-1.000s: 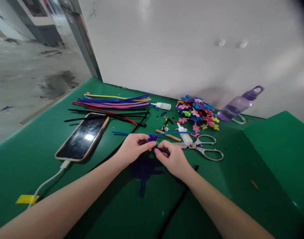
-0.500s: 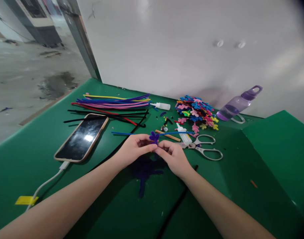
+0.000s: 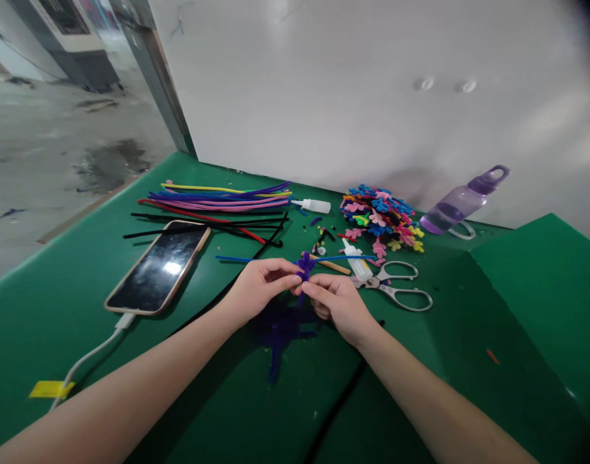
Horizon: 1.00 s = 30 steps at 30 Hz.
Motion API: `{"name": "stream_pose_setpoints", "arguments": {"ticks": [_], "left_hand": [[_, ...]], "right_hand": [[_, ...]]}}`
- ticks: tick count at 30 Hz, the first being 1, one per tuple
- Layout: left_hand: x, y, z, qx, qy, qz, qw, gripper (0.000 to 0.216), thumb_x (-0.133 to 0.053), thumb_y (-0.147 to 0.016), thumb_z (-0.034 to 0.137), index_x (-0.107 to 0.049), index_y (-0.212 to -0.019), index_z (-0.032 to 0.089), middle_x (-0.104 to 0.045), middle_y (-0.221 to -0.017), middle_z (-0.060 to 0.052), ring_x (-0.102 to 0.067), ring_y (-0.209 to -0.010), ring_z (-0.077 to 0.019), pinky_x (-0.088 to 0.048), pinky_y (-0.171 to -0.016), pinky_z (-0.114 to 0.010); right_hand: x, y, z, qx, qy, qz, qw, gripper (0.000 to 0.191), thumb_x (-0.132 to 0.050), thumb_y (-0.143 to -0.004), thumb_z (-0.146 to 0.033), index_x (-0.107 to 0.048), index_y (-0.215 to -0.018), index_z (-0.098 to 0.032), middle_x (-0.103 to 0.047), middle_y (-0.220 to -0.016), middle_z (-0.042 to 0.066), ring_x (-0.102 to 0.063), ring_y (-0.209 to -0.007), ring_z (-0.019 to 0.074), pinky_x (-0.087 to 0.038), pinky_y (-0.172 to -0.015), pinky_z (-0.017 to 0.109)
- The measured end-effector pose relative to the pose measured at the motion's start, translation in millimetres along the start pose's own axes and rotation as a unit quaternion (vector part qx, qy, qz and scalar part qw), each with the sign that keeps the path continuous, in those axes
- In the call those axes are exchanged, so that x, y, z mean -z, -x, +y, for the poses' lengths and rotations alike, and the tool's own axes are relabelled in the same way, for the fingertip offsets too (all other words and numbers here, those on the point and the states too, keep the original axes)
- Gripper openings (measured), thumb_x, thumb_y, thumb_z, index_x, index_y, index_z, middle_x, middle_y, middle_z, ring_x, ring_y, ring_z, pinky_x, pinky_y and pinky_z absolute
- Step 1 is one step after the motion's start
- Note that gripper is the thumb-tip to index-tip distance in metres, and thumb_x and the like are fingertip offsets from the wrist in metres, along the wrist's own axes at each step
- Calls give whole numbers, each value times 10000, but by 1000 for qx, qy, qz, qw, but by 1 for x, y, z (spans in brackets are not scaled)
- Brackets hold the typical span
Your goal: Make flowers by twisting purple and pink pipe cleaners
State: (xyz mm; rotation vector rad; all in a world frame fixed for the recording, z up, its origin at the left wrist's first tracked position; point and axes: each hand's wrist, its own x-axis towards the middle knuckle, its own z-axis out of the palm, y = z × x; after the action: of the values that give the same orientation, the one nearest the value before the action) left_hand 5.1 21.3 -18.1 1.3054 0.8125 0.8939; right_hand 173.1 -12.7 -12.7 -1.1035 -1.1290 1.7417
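Note:
Between my fingertips is a small purple pipe-cleaner figure [image 3: 305, 263], with looped lobes on top and a short stem pointing down. My left hand [image 3: 265, 287] pinches it from the left, and my right hand [image 3: 338, 301] pinches it from the right; the fingers hide part of its middle. Below my hands, more purple pipe-cleaner pieces [image 3: 278, 335] lie on the green table [image 3: 217, 399]. A blue pipe cleaner [image 3: 231, 259] lies crosswise just behind my hands. Scissors [image 3: 394, 283] rest with their handles open to the right of my right hand.
A phone [image 3: 157, 270] on a white cable lies at left. Behind are a bundle of pipe cleaners [image 3: 227, 200], a heap of pipe-cleaner shapes [image 3: 379, 219], glue bottles [image 3: 357, 261] and a tilted purple water bottle [image 3: 459, 205]. A white panel [image 3: 324, 96] stands along the back edge.
The purple figure has shifted slightly right and shows more of itself, its stem now visible below my fingers. My fingertips have changed their hold a little.

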Motion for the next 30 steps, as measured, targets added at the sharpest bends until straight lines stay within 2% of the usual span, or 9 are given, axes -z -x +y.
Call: {"name": "stream_pose_setpoints", "arguments": {"ticks": [9, 13, 16, 23, 26, 30], "left_hand": [[-1, 1, 3, 7, -27, -19, 999, 93, -608, -775, 236, -633, -784, 147, -617, -652, 19, -572, -635, -106, -454, -674, -226], [-2, 1, 5, 17, -19, -13, 1000, 116, -617, -764, 252, -624, -796, 141, -603, -641, 16, -565, -640, -112, -452, -680, -236], [-3, 1, 4, 18, -10, -10, 1000, 159, -625, -754, 288, -616, -823, 145, -593, -665, 14, -551, -648, -115, -446, -668, -241], [-2, 1, 3, 21, -62, -8, 998, 201, -599, -766, 335, -589, -711, 142, -544, -647, 20, -514, -623, -109, -414, -622, -224], [-2, 1, 5, 26, -64, 1, 998, 190, -591, -772, 334, -585, -734, 147, -549, -657, 22, -522, -641, -111, -417, -644, -223], [-2, 2, 7, 27, -79, 7, 996, 195, -587, -778, 338, -592, -745, 146, -543, -666, 27, -500, -625, -98, -399, -626, -209]], "right_hand": [[2, 2, -4, 37, 162, -1, 986, 256, -582, -796, -387, -674, -785, -147, -280, -461, -77, -214, -416, 37, -131, -416, 225], [0, 2, -5, 49, 174, 13, 983, 263, -553, -811, -391, -654, -765, -153, -311, -474, -69, -238, -433, 46, -168, -422, 220], [-3, 3, -7, 59, 192, 27, 979, 248, -552, -807, -374, -645, -742, -153, -368, -512, -54, -267, -462, 53, -208, -438, 214], [-9, 5, -6, 72, 264, 30, 961, 201, -510, -812, -330, -613, -763, -165, -518, -648, -7, -406, -557, 92, -325, -506, 213], [-8, 6, -2, 108, 322, 58, 939, 149, -475, -819, -272, -593, -810, -183, -495, -620, -19, -391, -518, 92, -313, -492, 216], [-7, 8, 2, 174, 427, 63, 885, 180, -434, -820, -197, -584, -919, -198, -467, -589, -29, -383, -489, 95, -299, -494, 225]]}}
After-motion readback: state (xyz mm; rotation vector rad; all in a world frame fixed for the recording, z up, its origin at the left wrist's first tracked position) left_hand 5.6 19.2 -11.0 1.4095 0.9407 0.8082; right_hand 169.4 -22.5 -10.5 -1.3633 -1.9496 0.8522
